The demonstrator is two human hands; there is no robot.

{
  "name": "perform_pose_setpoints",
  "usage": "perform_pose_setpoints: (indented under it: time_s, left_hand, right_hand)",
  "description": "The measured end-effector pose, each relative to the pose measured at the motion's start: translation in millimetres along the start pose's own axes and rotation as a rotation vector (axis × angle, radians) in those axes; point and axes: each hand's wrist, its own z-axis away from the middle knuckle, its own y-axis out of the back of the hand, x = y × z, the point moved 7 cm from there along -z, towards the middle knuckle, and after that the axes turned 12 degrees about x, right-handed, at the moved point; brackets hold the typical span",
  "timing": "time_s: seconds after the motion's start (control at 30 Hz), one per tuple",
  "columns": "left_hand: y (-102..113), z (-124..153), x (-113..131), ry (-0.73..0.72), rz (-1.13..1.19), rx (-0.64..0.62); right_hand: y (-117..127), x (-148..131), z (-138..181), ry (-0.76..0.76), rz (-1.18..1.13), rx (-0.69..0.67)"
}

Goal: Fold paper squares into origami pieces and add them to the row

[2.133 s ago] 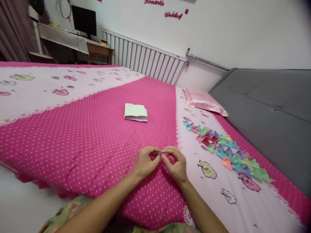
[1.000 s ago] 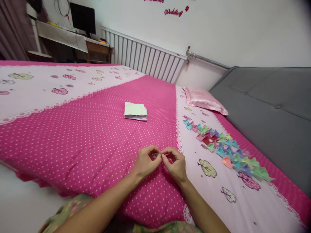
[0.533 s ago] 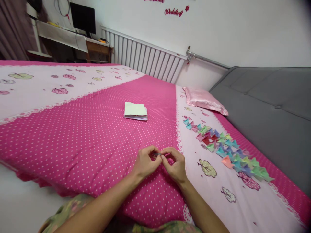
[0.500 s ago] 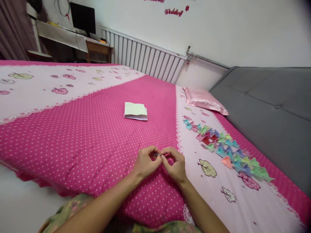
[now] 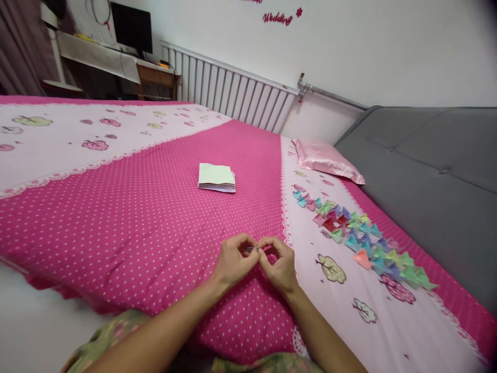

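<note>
Above the near edge of the bed, my left hand (image 5: 234, 262) and my right hand (image 5: 280, 265) meet fingertip to fingertip. Both are closed in a pinch on a small folded piece of paper (image 5: 250, 248), seen almost edge-on as a thin greyish strip and mostly covered by the fingers. Beyond the hands lies a stack of square paper sheets (image 5: 215, 174), a pale green one on top. To the right, several folded paper boats (image 5: 363, 233) in green, blue, pink, red and purple stand in rows.
The bed wears a pink dotted cover (image 5: 155, 217) with pale printed bands. At the back right is a pink satin pillow (image 5: 328, 160) beside a grey headboard (image 5: 423, 155). A white radiator (image 5: 229, 85) runs along the wall, and a desk with a monitor (image 5: 132, 28) stands far left.
The hands stay together in almost the same place, with only a very slight shift of the fingers on the paper. The stack and the boats have not moved.
</note>
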Motion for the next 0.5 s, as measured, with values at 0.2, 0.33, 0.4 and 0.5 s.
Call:
perform_pose_setpoints:
  time_s: [0.2, 0.33, 0.4, 0.5]
  left_hand:
    - [0.3, 0.0, 1.5, 0.009, 0.003, 0.005]
    - [0.5, -0.7, 2.1, 0.020, 0.013, -0.010]
    - [0.6, -1.3, 2.8, 0.018, 0.025, -0.017]
    - [1.2, -2.0, 3.6, 0.015, 0.035, -0.018]
  right_hand:
    - [0.4, 0.9, 0.5, -0.018, 0.000, 0.015]
    - [1.5, 2.4, -0.4, -0.044, -0.002, 0.026]
    - [1.8, 4.7, -1.1, -0.073, -0.013, 0.026]
    - [1.6, 7.7, -1.2, -0.111, -0.037, 0.016]
